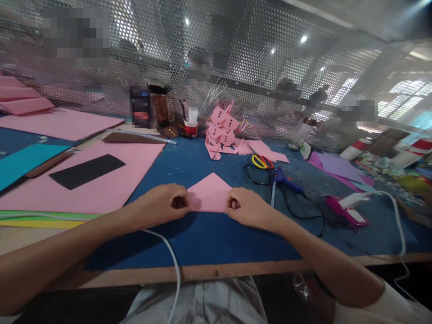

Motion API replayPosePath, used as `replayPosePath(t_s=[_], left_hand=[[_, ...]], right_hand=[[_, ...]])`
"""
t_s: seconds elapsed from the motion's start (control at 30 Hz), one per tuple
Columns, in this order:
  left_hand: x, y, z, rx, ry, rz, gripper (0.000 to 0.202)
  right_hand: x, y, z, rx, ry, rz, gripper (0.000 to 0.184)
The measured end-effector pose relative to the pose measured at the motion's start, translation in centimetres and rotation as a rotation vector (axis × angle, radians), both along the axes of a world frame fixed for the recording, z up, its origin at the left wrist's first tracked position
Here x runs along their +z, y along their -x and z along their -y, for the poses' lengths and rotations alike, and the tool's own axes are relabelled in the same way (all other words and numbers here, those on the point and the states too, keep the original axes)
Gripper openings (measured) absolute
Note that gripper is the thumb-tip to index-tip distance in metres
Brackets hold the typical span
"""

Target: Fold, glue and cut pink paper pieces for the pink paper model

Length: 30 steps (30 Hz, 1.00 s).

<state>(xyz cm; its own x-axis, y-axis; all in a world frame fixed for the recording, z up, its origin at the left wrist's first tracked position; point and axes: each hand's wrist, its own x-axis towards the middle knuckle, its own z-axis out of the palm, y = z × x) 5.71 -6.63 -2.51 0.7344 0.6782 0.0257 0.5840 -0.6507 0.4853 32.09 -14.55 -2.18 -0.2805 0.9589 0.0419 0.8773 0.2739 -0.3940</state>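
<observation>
Between my hands lies a pink sheet of paper (211,193), its visible outline a triangle with the point facing away from me and a straight edge toward me. My left hand (168,201) pinches its left corner, fingers curled. The right corner is pinched by my right hand (246,206) in the same way. Beyond the sheet stands a cluster of folded pink paper pieces (222,130) with black dots. Scissors (261,162) with yellow and red handles lie to the right, close to a blue glue gun (285,180).
Large pink sheets (141,166) with a black paper strip (88,172) cover the left side. A teal sheet (27,162) lies further left. At right are a magenta glue gun (347,211) and purple paper (339,166). A white cable (172,252) crosses the table's front edge.
</observation>
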Motion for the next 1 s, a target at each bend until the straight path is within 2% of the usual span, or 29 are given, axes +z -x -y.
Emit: replayPosePath(t_s=[0.33, 0.67, 1.0], left_hand=[[-0.3, 0.1, -0.1, -0.015, -0.029, 0.035, 0.011], [0.1, 0.1, 0.1, -0.016, -0.027, 0.036, 0.011], [0.0, 0.4, -0.2, -0.023, 0.008, 0.011, 0.012]], right_hand=[[-0.9, 0.9, -0.5, -0.018, -0.056, 0.012, 0.004], [0.4, 2.2, -0.4, 0.037, 0.02, -0.053, 0.003], [0.5, 2.5, -0.6, 0.028, 0.027, -0.059, 0.004]])
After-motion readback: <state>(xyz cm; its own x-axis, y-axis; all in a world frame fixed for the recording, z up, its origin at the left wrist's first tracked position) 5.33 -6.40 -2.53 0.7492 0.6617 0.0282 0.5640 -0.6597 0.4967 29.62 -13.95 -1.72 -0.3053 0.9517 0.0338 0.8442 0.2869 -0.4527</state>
